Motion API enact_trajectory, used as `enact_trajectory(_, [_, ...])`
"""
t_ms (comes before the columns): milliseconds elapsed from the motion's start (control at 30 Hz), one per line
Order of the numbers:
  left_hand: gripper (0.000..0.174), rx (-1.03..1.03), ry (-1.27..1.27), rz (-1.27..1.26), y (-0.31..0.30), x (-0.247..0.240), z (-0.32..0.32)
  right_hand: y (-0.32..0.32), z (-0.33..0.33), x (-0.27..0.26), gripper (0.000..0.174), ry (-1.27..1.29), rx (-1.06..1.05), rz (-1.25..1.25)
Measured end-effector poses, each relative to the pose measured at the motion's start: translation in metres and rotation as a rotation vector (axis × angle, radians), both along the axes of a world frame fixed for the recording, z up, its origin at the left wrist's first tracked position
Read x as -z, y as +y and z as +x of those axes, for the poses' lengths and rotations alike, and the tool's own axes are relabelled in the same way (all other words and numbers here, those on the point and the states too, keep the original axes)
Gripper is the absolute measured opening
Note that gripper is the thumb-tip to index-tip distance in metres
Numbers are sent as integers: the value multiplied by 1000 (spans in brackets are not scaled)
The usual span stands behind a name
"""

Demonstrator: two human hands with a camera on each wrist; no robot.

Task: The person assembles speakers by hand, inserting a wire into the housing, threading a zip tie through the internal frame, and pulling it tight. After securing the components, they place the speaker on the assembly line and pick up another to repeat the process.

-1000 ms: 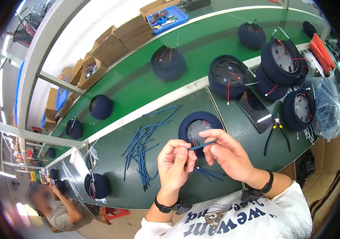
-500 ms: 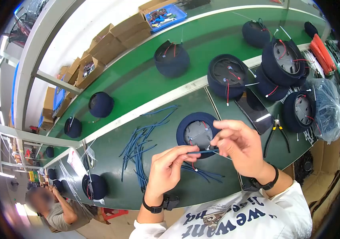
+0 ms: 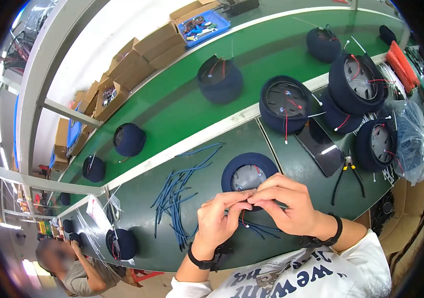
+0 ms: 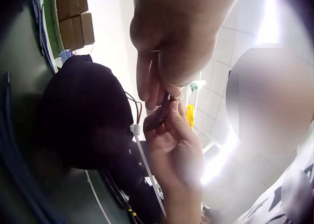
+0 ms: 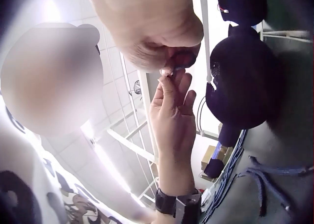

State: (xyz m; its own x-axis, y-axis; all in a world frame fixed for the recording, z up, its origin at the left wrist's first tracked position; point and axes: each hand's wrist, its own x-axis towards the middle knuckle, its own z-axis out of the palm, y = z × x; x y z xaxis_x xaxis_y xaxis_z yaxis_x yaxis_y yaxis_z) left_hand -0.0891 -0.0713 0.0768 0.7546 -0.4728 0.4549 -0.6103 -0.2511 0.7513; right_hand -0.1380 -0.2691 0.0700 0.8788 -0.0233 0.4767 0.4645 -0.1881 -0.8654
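My left hand [image 3: 217, 218] and right hand [image 3: 289, 206] meet fingertip to fingertip over the bench, both pinching a short dark blue cord. The fingers hide most of it; a dark bend of the cord [image 5: 184, 60] shows under the right fingers in the right wrist view. Just beyond the hands sits a round navy fabric-covered housing [image 3: 231, 171], its grey plastic inside facing up with red wires. Several loose blue cords [image 3: 261, 228] lie below the hands, partly covered by them. A larger pile of such cords [image 3: 172, 196] is to the left.
To the right lie a black phone [image 3: 319, 144] and cutting pliers [image 3: 347, 176] with black and yellow handles. Several more navy housings [image 3: 285, 107] stand beyond, near a clear plastic bag [image 3: 411, 141]. Another person [image 3: 80, 268] sits at far left. Cardboard boxes [image 3: 159, 44] line the back.
The hands have drawn together; the blue cord, earlier stretched visibly between them, is now mostly covered by the fingers. The right hand has come down and left.
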Motion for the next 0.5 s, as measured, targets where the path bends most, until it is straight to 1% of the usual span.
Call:
enact_trajectory(167, [9,-59,91,-193,-9,18,-7,8,-3,12,14,111,22,213])
enact_trajectory(267, [7,-107,74,-259,-18,23,-5,9,-1,15,13,60,13,230])
enact_trajectory(367, [8,-55,-16,-269,-23,36,5,10,-5,13,12,241,13,360])
enact_trajectory(467, [9,-90,5,-259,-27,28,2,5,-1,13,11,455,-81,473])
enact_trajectory(500, [10,-87,96,-287,-27,28,0,1,-1,12,12,564,-173,549])
